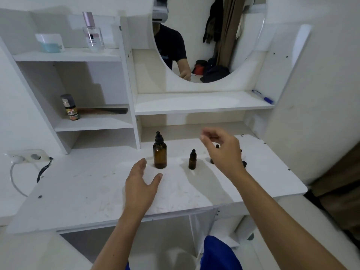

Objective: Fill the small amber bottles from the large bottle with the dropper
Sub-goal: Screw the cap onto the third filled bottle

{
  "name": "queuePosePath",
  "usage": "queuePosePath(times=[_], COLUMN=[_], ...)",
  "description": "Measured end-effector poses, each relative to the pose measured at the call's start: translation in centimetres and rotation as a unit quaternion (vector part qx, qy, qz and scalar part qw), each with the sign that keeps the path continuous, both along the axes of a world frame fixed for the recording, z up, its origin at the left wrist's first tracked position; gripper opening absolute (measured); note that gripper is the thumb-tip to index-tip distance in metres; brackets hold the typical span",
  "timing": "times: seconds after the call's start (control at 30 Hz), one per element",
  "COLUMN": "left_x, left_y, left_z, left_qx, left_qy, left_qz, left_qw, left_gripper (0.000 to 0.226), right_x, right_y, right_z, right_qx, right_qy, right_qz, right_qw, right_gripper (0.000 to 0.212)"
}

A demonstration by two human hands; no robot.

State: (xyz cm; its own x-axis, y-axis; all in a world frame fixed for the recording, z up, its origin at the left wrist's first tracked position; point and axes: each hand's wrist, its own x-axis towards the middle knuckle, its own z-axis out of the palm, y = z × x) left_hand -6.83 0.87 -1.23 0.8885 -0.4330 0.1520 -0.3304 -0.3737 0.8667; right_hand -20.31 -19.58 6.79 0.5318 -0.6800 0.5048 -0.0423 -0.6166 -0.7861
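A large amber bottle (160, 153) with a black dropper cap stands upright on the white desk (97, 188). A small amber bottle (192, 160) with its own black dropper cap stands to its right. My left hand (141, 184) hovers open just in front of the large bottle, fingers spread, touching nothing. My right hand (222, 151) is raised above the desk with loosely curled fingers and holds nothing. Behind it, more small dark bottles (212, 160) are mostly hidden; only bits of caps show.
White shelves rise at the back left with a spray bottle (71, 108), a comb (105, 111), a perfume bottle (93, 34) and a tub (50, 42). A round mirror (208, 36) hangs ahead. A blue pen (263, 96) lies on the middle shelf. A wall socket (29, 155) sits left.
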Motion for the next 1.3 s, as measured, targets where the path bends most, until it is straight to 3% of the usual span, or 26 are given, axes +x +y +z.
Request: queuePosePath(times=[0.13,0.27,0.43,0.57,0.7,0.9,1.3], left_x=[-3.2,-6.3,-9.9,-11.1,-11.1,-11.0,-11.3], left_y=[0.8,-1.2,-5.7,-9.2,-11.7,-14.4,-20.3], left_z=[0.0,0.2,0.0,-0.1,0.0,-0.1,-0.4], left_qx=[-0.031,-0.059,-0.048,0.004,0.03,0.023,-0.024], left_qy=[0.008,0.031,0.014,-0.024,-0.036,-0.031,0.001], left_qz=[0.026,-0.022,-0.145,-0.236,-0.27,-0.279,-0.253], left_qw=[0.999,0.998,0.988,0.971,0.962,0.96,0.967], left_gripper=[0.058,0.047,0.049,0.059,0.06,0.057,0.055], right_x=[-5.3,-9.0,-10.3,-9.8,-9.7,-11.2,-13.4], right_y=[-2.9,-4.9,-6.0,-6.5,-7.4,-8.1,-9.1], right_z=[-1.5,-3.8,-6.8,-7.4,-7.5,-7.4,-4.7], right_qx=[0.047,0.087,0.124,0.084,0.066,0.07,0.139], right_qy=[-0.012,0.01,0.112,0.198,0.223,0.191,-0.004], right_qz=[-0.065,-0.122,-0.166,-0.178,-0.192,-0.194,-0.107], right_qw=[0.997,0.989,0.972,0.96,0.953,0.96,0.984], right_gripper=[0.02,0.02,0.039,0.058,0.045,0.025,0.022])
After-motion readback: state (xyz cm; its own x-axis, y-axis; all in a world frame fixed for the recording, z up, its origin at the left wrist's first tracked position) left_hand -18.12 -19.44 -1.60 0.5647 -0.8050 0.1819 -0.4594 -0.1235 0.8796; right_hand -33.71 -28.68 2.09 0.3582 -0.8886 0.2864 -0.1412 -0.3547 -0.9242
